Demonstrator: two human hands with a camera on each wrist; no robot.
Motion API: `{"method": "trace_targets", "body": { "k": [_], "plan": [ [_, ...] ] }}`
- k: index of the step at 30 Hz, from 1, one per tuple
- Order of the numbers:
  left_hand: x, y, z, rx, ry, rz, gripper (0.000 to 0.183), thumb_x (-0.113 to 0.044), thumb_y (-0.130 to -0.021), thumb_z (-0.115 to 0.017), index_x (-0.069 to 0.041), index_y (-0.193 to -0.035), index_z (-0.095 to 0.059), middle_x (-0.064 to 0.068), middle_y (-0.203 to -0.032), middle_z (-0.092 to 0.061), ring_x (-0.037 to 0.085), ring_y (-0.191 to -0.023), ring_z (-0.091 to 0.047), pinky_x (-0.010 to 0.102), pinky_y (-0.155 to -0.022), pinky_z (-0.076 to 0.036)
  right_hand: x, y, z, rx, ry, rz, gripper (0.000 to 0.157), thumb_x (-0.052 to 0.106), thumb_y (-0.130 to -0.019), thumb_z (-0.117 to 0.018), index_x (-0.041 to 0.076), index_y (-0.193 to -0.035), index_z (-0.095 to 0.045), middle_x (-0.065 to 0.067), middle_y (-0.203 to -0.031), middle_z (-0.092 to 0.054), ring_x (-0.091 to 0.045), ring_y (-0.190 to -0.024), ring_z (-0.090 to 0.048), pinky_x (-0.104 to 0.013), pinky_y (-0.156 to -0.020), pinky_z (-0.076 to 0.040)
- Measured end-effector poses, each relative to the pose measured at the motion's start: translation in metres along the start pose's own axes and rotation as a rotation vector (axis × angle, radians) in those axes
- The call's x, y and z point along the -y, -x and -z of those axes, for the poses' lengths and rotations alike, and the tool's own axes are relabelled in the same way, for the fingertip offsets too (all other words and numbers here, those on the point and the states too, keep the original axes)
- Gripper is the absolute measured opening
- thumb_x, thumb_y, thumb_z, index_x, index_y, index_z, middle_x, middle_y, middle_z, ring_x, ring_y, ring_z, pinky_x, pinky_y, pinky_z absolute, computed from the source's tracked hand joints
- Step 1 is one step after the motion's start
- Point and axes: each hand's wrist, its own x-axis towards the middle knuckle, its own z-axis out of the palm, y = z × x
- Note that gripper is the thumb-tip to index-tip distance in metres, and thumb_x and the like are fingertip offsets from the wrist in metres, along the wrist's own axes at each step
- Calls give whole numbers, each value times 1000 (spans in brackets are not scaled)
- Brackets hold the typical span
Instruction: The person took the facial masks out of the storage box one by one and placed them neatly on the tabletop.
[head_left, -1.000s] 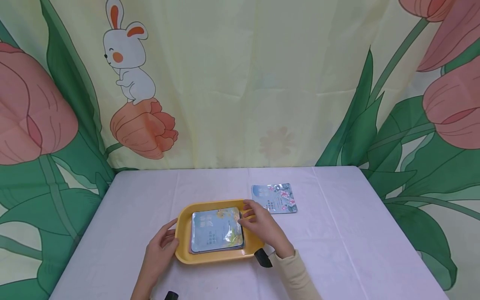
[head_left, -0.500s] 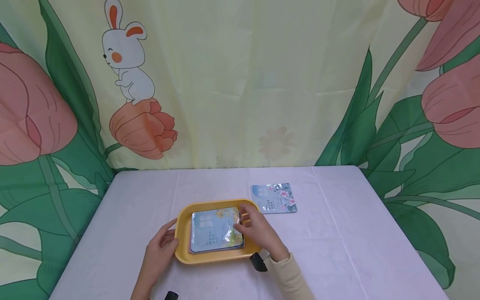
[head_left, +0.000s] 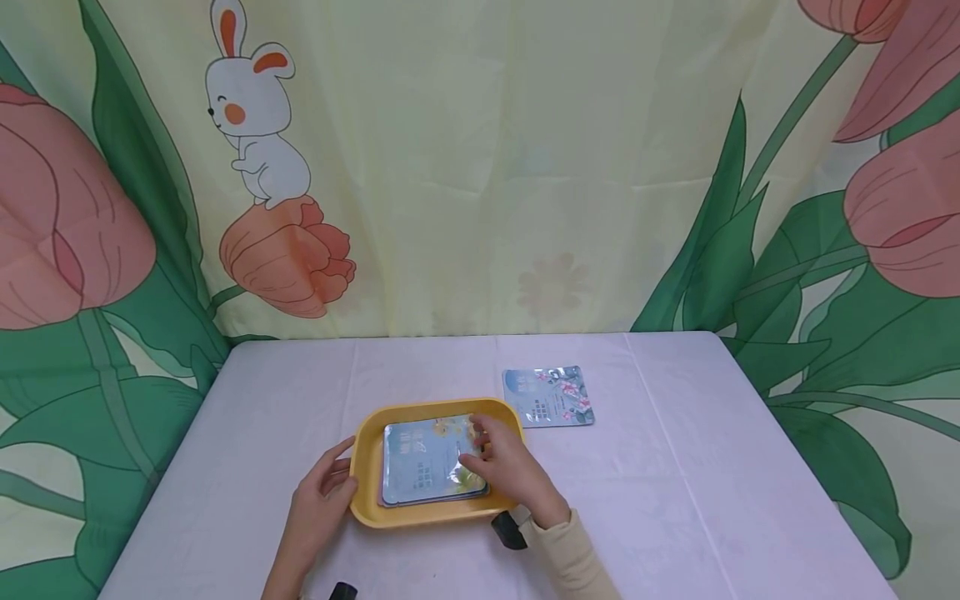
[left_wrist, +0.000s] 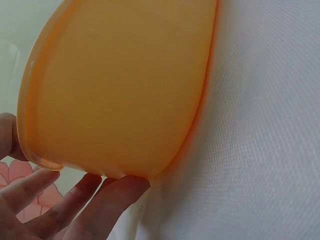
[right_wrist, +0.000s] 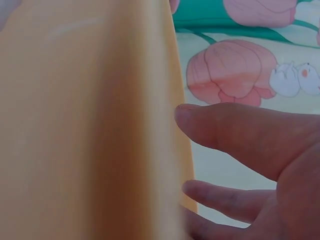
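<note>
A shallow yellow tray (head_left: 367, 508) sits on the table with a small stack of flat, glossy sachets (head_left: 423, 458) in it, a light-blue one on top. My left hand (head_left: 318, 500) holds the tray's left end; in the left wrist view its fingertips (left_wrist: 132, 185) press on the tray's outer wall. Over the stack's right edge is my right hand (head_left: 513, 467), thumb and fingers spread apart. Whether its fingertips touch the top sachet cannot be made out. In the right wrist view the tray wall (right_wrist: 115, 125) partly hides that hand.
Another light-blue sachet (head_left: 551, 396) with pink flowers lies on the table behind the tray's right end. A white cloth covers the table (head_left: 660, 500). Behind it hangs a curtain (head_left: 465, 167) printed with tulips and a rabbit.
My right hand has moved left and inward from the tray's right rim to above the sachets' right edge. My left hand, the tray and the sachets stay in place.
</note>
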Motion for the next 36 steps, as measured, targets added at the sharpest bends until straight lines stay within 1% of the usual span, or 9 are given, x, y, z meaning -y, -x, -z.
{"method": "trace_targets", "body": {
  "k": [8,13,18,24,28,31,36],
  "plan": [
    [1,0,0,-2,-2,1,55,-11,-89,-56,-20,-143,-51,17,-126,-62,32,-118,-63,31,-93,-57,0,1,-5,-2,47,-12,63,18,-89,-72,-3,-141,-44,-21,-130,-56,-29,-103,-57,-48,-94,-55],
    [1,-1,0,2,-4,8,55,-12,-89,-55,-20,-143,-51,17,-127,-62,32,-118,-62,33,-94,-57,0,1,-7,-5,82,-30,64,19,-89,-73,-2,-143,-44,-20,-133,-55,-28,-105,-58,-48,-96,-54],
    [1,-1,0,0,-7,9,55,-11,-89,-55,-20,-143,-51,17,-127,-62,32,-119,-62,34,-94,-57,1,1,-8,-18,124,-47,66,19,-89,-73,-3,-143,-43,-21,-134,-54,-28,-104,-57,-49,-99,-53],
    [0,0,0,-1,-12,0,54,-11,-89,-56,-20,-143,-52,17,-127,-62,33,-118,-62,35,-94,-57,1,1,-9,-26,132,-64,66,18,-88,-73,-3,-143,-44,-20,-136,-53,-29,-112,-56,-51,-105,-48],
    [1,0,0,-4,-11,-3,54,-12,-89,-56,-20,-142,-52,17,-126,-62,33,-118,-62,35,-94,-57,2,1,-10,-28,133,-83,66,19,-88,-73,-2,-144,-44,-19,-136,-53,-28,-111,-56,-51,-104,-49],
    [1,0,0,-6,-8,-8,54,-11,-89,-55,-19,-142,-52,17,-126,-62,33,-118,-62,35,-94,-57,3,1,-10,-34,134,-84,66,20,-88,-73,-2,-143,-44,-19,-137,-53,-29,-113,-56,-51,-105,-48],
    [2,0,1,-4,4,-23,53,-11,-89,-55,-20,-142,-53,17,-125,-63,33,-118,-63,34,-93,-57,3,1,-11,-41,149,-59,66,20,-88,-74,-3,-142,-45,-20,-141,-50,-32,-121,-52,-53,-110,-43]
  ]
}}
